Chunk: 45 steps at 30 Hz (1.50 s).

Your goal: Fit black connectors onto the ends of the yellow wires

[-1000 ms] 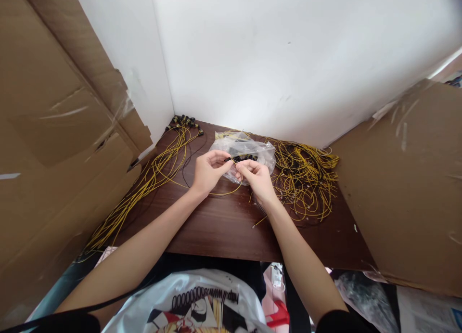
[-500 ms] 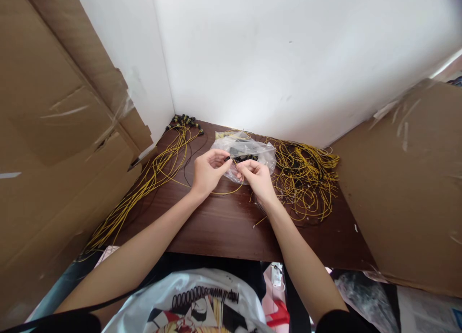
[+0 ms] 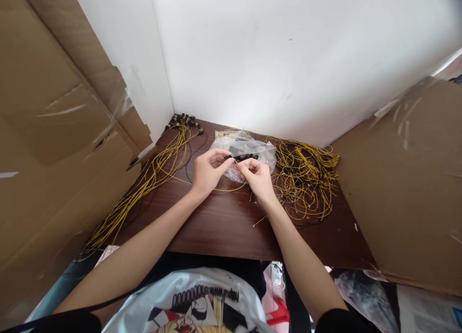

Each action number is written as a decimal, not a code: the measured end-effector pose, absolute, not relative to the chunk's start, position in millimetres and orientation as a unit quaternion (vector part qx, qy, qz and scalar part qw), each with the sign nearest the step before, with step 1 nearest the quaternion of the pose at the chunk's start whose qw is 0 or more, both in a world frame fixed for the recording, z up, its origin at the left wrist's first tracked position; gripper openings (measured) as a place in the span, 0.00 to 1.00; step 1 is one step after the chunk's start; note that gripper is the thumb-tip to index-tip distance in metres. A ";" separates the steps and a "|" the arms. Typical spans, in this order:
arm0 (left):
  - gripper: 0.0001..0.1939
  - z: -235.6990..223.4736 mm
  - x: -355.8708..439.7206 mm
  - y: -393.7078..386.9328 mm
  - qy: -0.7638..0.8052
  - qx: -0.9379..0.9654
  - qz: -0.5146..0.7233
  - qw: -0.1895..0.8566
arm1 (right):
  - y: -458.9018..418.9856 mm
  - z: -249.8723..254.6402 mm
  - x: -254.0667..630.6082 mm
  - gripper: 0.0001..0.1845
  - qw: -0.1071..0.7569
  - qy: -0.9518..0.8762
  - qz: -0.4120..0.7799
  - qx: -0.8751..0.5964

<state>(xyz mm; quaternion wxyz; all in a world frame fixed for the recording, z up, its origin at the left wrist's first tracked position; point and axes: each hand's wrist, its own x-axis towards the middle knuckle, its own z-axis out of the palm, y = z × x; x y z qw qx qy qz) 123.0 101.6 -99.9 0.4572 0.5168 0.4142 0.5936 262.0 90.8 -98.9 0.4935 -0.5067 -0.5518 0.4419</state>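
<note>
Between thumb and fingers, my left hand (image 3: 212,168) grips a small black connector (image 3: 227,157). My right hand (image 3: 255,175) pinches a thin yellow wire (image 3: 235,161) close beside that connector. The fingertips of both hands are a short gap apart, and they cover the exact joint of wire and connector. Just behind them lies a clear plastic bag (image 3: 265,155) with several black parts (image 3: 249,157) in it. A loop of yellow wire (image 3: 227,190) hangs below the hands over the brown table (image 3: 216,227).
Right of my hands spreads a tangled heap of yellow and black wires (image 3: 306,174). Along the left lies a bundle of yellow wires (image 3: 147,181) ending in black connectors (image 3: 185,120). Cardboard (image 3: 65,131) stands at the left, more cardboard (image 3: 404,188) at the right, and a white wall (image 3: 288,68) behind.
Both hands stay almost in place, still gripping the connector and wire. The black connector now points out slightly more between the fingertips, and the yellow wire loop below has shifted a little.
</note>
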 end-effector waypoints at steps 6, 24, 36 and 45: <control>0.10 -99.2 122.9 101.5 0.414 0.512 0.591 0.466 | 89.6 -98.0 261.7 0.12 0.489 -0.578 0.406 -0.511; 0.12 -106.7 120.3 106.3 0.422 0.514 0.591 0.456 | 85.0 -96.4 261.1 0.09 0.469 -0.654 0.283 -0.521; 0.09 -106.2 121.0 105.8 0.433 0.540 0.580 0.430 | 86.8 -98.2 259.4 0.12 0.474 -0.626 0.352 -0.509; 0.09 -108.4 120.3 106.4 0.423 0.543 0.574 0.444 | 85.2 -99.3 256.1 0.13 0.480 -0.661 0.321 -0.479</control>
